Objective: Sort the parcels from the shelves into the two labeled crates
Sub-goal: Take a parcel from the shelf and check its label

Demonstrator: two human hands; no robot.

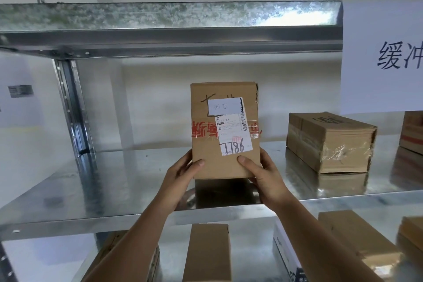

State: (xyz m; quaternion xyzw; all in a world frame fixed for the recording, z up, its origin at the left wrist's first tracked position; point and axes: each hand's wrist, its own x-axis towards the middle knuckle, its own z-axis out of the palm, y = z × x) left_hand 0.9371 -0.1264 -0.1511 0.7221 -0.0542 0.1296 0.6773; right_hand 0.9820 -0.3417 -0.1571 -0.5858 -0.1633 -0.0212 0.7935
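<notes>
— What carries the parcels?
— A galvanised metal shelf across mid-frame.
— What lies on it?
— A taped cardboard box at right; more boxes sit on the lower shelf.

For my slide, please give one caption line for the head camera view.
Both hands, left and right, hold a labelled cardboard parcel upright above a metal shelf.

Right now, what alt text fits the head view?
Two hands, left hand and right hand, grip an upright cardboard parcel marked 7786 above a metal shelf. Another taped parcel lies on the shelf to its right; more boxes sit below.
</notes>
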